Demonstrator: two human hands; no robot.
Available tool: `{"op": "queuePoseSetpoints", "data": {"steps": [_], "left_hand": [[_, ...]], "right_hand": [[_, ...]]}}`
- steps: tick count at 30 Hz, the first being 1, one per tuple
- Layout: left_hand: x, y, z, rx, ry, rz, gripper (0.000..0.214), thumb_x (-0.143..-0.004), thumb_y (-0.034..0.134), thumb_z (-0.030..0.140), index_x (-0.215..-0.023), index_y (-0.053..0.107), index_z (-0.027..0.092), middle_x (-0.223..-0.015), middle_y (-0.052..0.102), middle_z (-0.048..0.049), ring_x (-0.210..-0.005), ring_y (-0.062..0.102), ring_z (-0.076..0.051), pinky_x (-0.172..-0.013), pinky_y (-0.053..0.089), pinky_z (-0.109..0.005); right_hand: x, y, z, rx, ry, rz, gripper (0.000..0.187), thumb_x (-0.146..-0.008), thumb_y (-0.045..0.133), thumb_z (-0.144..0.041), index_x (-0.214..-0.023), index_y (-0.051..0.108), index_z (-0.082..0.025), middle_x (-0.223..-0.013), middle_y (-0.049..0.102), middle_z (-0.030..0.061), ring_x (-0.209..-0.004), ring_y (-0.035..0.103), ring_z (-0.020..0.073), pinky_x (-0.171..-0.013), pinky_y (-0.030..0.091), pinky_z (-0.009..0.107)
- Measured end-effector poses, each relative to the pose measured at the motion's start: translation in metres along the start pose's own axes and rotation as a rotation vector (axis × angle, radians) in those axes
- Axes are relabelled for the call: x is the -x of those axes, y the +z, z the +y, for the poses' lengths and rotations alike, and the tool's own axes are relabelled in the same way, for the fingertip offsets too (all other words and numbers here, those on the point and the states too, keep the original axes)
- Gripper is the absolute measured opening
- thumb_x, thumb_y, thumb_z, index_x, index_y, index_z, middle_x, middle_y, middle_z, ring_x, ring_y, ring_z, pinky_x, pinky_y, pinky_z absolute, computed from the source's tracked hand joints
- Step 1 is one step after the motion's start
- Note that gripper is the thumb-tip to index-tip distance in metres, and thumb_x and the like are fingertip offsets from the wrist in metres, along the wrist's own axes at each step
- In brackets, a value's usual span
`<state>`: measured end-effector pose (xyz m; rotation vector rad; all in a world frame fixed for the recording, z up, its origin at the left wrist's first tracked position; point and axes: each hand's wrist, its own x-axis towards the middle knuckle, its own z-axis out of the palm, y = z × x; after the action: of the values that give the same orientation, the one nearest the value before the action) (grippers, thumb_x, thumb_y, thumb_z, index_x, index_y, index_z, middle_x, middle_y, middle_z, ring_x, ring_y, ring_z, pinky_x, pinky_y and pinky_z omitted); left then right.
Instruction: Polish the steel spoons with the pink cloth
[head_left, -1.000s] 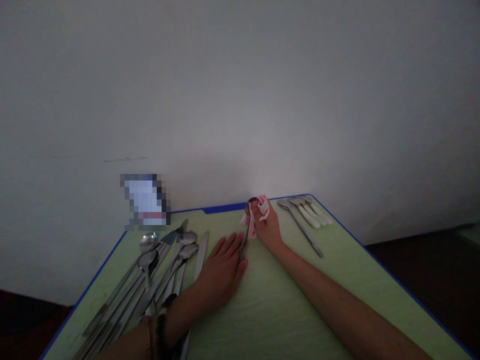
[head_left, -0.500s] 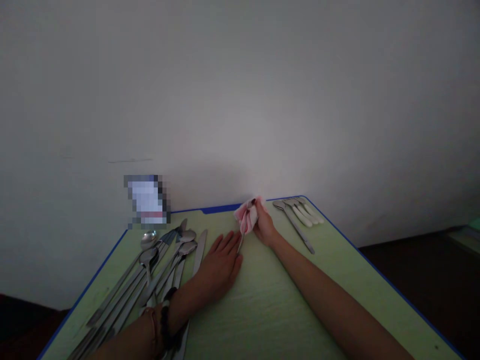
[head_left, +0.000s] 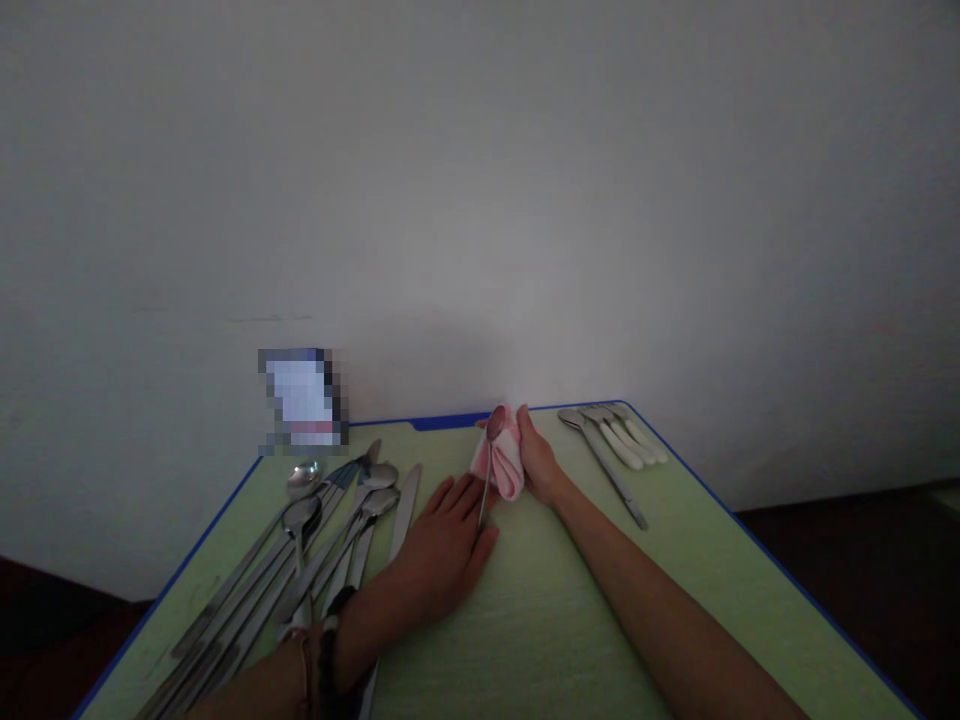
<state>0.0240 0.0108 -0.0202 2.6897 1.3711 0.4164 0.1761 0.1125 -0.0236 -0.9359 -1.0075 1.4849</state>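
Spoon [head_left: 488, 475], head view: tilted at mid-worktop [head_left: 540, 620], bowl up against the pink cloth [head_left: 508, 465]. Your right hand [head_left: 541, 468] is closed round that cloth, pressing it to the spoon. Your left hand [head_left: 442, 545] lies flat, fingers spread, tips at the handle's end. Reads as wiping. Next move calls for a steady handle. No container shows: cutlery [head_left: 322, 540] left, forks [head_left: 622, 440] right, all loose.

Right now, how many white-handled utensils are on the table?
3 white-handled utensils, side by side on the table, far right corner, beside a spoon; dim light may hide more.
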Motion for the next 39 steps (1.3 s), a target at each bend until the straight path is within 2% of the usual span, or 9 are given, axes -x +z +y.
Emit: {"op": "queuePoseSetpoints", "data": {"steps": [3, 5, 10, 14, 18, 23, 28, 34, 39], "left_hand": [[-0.003, -0.006, 0.000, 0.124, -0.013, 0.006, 0.039, -0.095, 0.035, 0.033, -0.123, 0.054, 0.015, -0.134, 0.052, -0.0116, -0.129, 0.039, -0.025, -0.112, 0.021, -0.047], [-0.007, -0.010, -0.001, 0.279, -0.018, 0.010, 0.035, -0.096, 0.031, 0.028, -0.113, 0.059, 0.018, -0.122, 0.060, -0.0083, -0.121, 0.047, -0.022, -0.111, 0.024, -0.045], [-0.011, -0.017, -0.005, 0.586, -0.127, 0.112, 0.037, -0.096, 0.028, 0.030, -0.090, 0.062, 0.017, -0.094, 0.066, -0.0074, -0.094, 0.058, -0.020, -0.094, 0.041, -0.035], [-0.010, -0.015, -0.006, 0.683, -0.199, 0.111, 0.037, -0.095, 0.029, 0.033, -0.081, 0.060, 0.018, -0.091, 0.063, -0.0066, -0.088, 0.057, -0.020, -0.086, 0.044, -0.031], [-0.009, -0.012, -0.005, 0.680, -0.193, 0.098, 0.035, -0.095, 0.029, 0.034, -0.080, 0.057, 0.019, -0.091, 0.062, -0.0063, -0.089, 0.056, -0.020, -0.088, 0.042, -0.032], [-0.009, -0.015, -0.001, 0.674, -0.186, 0.107, 0.034, -0.096, 0.027, 0.030, -0.078, 0.054, 0.019, -0.088, 0.060, -0.0054, -0.086, 0.055, -0.019, -0.082, 0.043, -0.030], [-0.009, -0.016, -0.001, 0.660, -0.219, 0.101, 0.035, -0.096, 0.026, 0.031, -0.073, 0.050, 0.019, -0.082, 0.056, -0.0041, -0.080, 0.054, -0.018, -0.077, 0.043, -0.029], [-0.010, -0.014, -0.002, 0.710, -0.263, 0.144, 0.034, -0.094, 0.027, 0.033, -0.069, 0.045, 0.020, -0.081, 0.054, -0.0032, -0.081, 0.053, -0.019, -0.078, 0.044, -0.032], [-0.011, -0.016, -0.002, 0.753, -0.251, 0.152, 0.033, -0.094, 0.028, 0.034, -0.072, 0.049, 0.019, -0.084, 0.055, -0.0033, -0.079, 0.052, -0.018, -0.077, 0.045, -0.032]], "right_hand": [[0.002, -0.001, -0.004, -0.048, 0.067, 0.070, 0.057, -0.069, 0.051, -0.072, -0.073, 0.067, -0.017, -0.066, 0.068, 0.0052, -0.063, 0.061, 0.0182, -0.066, 0.047, 0.030], [0.003, -0.001, -0.007, -0.146, 0.069, 0.040, 0.053, -0.069, 0.054, -0.069, -0.076, 0.066, -0.018, -0.069, 0.069, 0.0037, -0.064, 0.061, 0.0171, -0.067, 0.048, 0.029], [0.007, -0.003, -0.010, -0.211, 0.084, -0.188, 0.053, -0.068, 0.060, -0.064, -0.089, 0.065, -0.016, -0.084, 0.070, 0.0065, -0.073, 0.063, 0.0174, -0.073, 0.049, 0.030], [0.014, -0.003, -0.013, -0.115, 0.056, -0.389, 0.049, -0.059, 0.078, -0.040, -0.101, 0.062, -0.019, -0.098, 0.068, 0.0057, -0.076, 0.063, 0.0161, -0.070, 0.049, 0.027], [0.016, -0.004, -0.014, -0.027, 0.012, -0.467, 0.058, -0.055, 0.081, -0.028, -0.108, 0.056, -0.021, -0.107, 0.065, 0.0056, -0.083, 0.062, 0.0172, -0.072, 0.050, 0.028], [0.018, -0.005, -0.017, 0.114, 0.032, -0.461, 0.059, -0.056, 0.080, -0.023, -0.107, 0.049, -0.021, -0.080, 0.063, -0.0020, -0.065, 0.059, 0.0125, -0.061, 0.046, 0.024], [0.019, -0.002, -0.021, 0.253, 0.023, -0.418, 0.066, -0.049, 0.081, -0.012, -0.106, 0.050, -0.022, -0.079, 0.062, -0.0051, -0.067, 0.057, 0.0117, -0.065, 0.045, 0.023], [0.012, -0.001, -0.012, -0.013, 0.135, -0.361, 0.021, -0.064, 0.070, -0.020, -0.080, 0.057, -0.017, -0.067, 0.062, -0.0028, -0.057, 0.054, 0.0110, -0.055, 0.042, 0.022], [0.004, 0.003, -0.006, -0.144, 0.137, -0.166, 0.017, -0.068, 0.066, -0.028, -0.081, 0.060, -0.018, -0.065, 0.064, -0.0022, -0.056, 0.055, 0.0122, -0.055, 0.044, 0.023]]}}
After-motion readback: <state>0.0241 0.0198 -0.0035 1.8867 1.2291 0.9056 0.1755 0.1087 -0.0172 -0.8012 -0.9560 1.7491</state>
